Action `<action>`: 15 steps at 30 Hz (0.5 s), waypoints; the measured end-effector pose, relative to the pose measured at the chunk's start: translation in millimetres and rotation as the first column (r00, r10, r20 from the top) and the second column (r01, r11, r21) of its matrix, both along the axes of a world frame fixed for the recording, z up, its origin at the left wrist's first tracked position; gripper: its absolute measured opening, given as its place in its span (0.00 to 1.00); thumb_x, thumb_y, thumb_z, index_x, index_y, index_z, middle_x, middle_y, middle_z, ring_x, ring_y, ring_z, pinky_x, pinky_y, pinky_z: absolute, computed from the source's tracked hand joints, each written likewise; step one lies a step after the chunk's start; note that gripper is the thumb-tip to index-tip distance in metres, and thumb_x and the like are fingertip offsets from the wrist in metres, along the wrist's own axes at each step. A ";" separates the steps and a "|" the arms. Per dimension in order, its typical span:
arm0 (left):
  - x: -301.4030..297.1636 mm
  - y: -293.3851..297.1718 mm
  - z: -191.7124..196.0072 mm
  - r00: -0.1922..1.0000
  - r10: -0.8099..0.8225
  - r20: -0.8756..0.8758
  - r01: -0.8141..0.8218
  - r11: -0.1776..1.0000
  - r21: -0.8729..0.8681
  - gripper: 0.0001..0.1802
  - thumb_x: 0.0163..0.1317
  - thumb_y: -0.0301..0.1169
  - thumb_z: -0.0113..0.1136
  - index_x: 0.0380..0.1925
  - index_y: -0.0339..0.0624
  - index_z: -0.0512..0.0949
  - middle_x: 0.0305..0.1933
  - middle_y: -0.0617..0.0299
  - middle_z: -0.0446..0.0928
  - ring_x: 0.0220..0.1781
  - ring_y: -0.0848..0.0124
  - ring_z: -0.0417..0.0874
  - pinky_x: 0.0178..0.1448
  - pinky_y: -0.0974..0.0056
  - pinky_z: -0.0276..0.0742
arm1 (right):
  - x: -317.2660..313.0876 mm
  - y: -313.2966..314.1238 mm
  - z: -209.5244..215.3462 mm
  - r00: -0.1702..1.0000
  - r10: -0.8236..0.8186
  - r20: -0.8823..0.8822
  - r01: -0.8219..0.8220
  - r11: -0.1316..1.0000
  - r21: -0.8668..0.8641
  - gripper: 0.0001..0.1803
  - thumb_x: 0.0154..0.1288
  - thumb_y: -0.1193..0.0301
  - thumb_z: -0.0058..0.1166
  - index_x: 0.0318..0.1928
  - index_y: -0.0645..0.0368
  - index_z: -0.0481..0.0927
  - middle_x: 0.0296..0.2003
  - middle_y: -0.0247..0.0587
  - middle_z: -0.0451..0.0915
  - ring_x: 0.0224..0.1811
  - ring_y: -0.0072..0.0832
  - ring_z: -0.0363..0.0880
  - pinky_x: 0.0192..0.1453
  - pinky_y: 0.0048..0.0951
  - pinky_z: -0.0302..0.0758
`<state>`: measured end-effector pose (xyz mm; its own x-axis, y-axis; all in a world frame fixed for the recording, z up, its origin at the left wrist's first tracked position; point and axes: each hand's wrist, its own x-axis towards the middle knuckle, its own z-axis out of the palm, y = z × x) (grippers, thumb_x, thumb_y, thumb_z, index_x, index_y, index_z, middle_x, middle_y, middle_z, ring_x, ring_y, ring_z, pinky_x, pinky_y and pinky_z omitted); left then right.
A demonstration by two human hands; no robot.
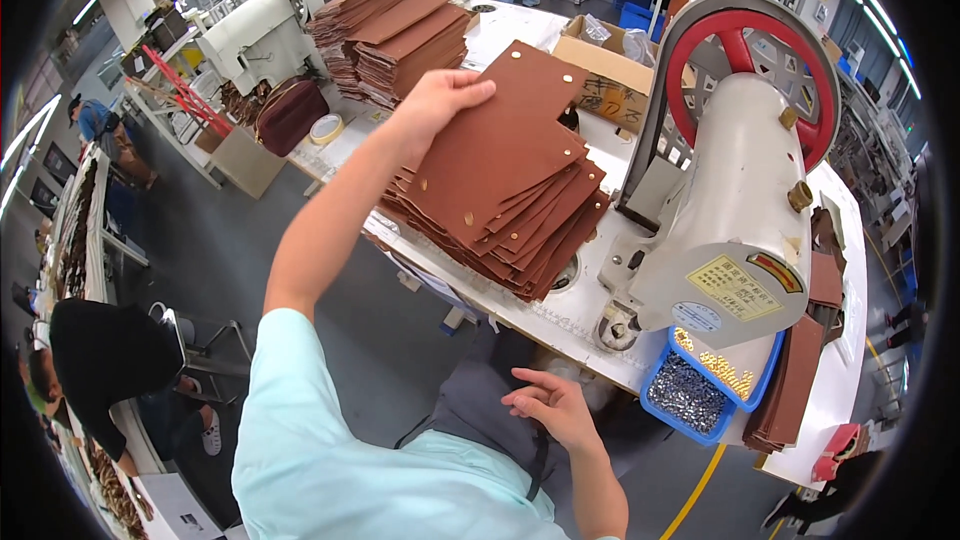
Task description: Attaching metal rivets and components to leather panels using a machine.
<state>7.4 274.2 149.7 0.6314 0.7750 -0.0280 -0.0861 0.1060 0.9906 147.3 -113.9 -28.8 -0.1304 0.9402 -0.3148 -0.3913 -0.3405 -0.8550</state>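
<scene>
My left hand [437, 112] grips the far-left edge of a brown leather panel [500, 145], thumb on top and the other fingers hidden beneath. Small gold-coloured studs dot the panel, which has a notch cut into its right side. Under it, a fanned stack of similar brown panels [545, 240] lies on the white table, their edges carrying gold studs too. My right hand [552, 407] hovers over my lap, apart from the table, its fingers loosely bent and spread with nothing in them. Right of the stack stands a cream-coloured press machine [720, 210] with a red handwheel.
Blue trays [690, 395] of gold and silver metal pieces sit at the machine's front. Brown strips [790, 380] lie to their right. Farther back are tall leather piles [410, 35], a cardboard box [600, 70], a tape roll [326, 129] and a maroon pouch [290, 118]. A co-worker [115, 360] sits at left.
</scene>
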 end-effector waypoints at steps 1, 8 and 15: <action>4.7 17.8 4.0 0.999 -0.027 -0.039 0.028 0.999 0.022 0.16 0.74 0.34 0.64 0.55 0.35 0.82 0.47 0.59 0.87 0.42 0.73 0.89 0.48 0.65 0.88 | 2.1 -2.6 -3.3 1.000 -0.026 0.014 0.027 0.999 -0.046 0.29 0.71 0.76 0.65 0.69 0.68 0.73 0.45 0.46 0.89 0.44 0.23 0.87 0.52 0.25 0.84; 14.1 87.9 -74.3 0.682 0.102 -0.725 0.179 0.937 0.300 0.21 0.68 0.46 0.70 0.49 0.40 0.89 0.46 0.59 0.89 0.46 0.68 0.89 0.51 0.62 0.84 | 11.9 -42.9 -24.6 0.983 -0.168 0.078 0.177 0.975 -0.134 0.23 0.72 0.76 0.63 0.64 0.69 0.78 0.44 0.46 0.89 0.44 0.24 0.88 0.51 0.24 0.84; -0.8 45.7 -80.8 0.511 0.381 -0.770 0.291 0.767 0.572 0.27 0.64 0.56 0.65 0.49 0.47 0.89 0.50 0.53 0.89 0.55 0.53 0.88 0.60 0.54 0.81 | 30.2 -106.4 -34.1 0.913 -0.376 0.159 0.401 0.897 -0.184 0.20 0.72 0.78 0.60 0.61 0.70 0.80 0.43 0.52 0.90 0.40 0.27 0.89 0.47 0.25 0.84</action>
